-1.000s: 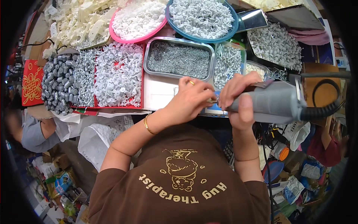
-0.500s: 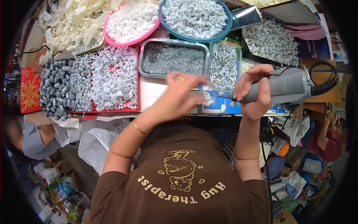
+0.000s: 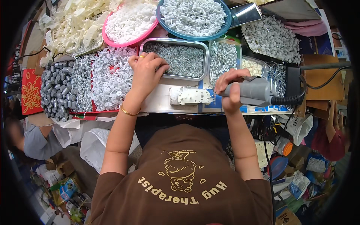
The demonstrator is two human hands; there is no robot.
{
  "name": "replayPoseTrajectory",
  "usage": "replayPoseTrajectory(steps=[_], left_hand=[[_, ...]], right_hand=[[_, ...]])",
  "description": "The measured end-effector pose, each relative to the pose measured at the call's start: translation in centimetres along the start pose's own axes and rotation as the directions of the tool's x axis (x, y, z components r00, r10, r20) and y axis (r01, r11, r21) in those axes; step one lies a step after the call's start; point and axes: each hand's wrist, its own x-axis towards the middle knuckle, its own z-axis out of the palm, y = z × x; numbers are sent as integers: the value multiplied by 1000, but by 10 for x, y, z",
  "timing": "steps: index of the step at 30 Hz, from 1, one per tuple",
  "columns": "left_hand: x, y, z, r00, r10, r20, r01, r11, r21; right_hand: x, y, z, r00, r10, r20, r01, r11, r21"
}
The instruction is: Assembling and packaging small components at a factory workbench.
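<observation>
My right hand (image 3: 229, 90) is wrapped around a grey electric screwdriver (image 3: 252, 92), held level with its tip pointing left. Just left of the tip lies a flat white plastic piece with small holes (image 3: 194, 96), resting on a light block at the table's front. My left hand (image 3: 148, 70) is over the near left corner of a metal tray (image 3: 181, 77) full of small screws (image 3: 183, 56). Its fingers are bent, with thumb and forefinger drawn together at the screws; whatever they pinch is too small to make out.
White plastic anchors (image 3: 114, 80) and grey cylinders (image 3: 56, 86) are heaped to the left. Behind stand a pink basin (image 3: 106, 34) and a blue basin (image 3: 227, 26) of white parts. A clear box of screws (image 3: 223, 60) sits right of the tray. The screwdriver's black cord (image 3: 287, 100) runs right.
My left hand has moved left from above the white piece to the metal tray, uncovering the piece. The screwdriver in my right hand has shifted left and slightly down.
</observation>
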Motion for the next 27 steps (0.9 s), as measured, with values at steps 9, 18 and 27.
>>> replayPoseTrajectory(steps=[9, 18, 27], left_hand=[[2, -3, 3, 1000, -6, 6, 5, 997, 71], [4, 3, -2, 1000, -19, -6, 18, 999, -27], [-11, 84, -21, 969, 247, 21, -222, 903, -369]], right_hand=[[13, -50, -1, 998, -26, 52, 24, 999, 39], [31, -85, 11, 993, -91, 71, 78, 981, 177], [34, -80, 27, 988, -30, 151, -22, 943, 332]])
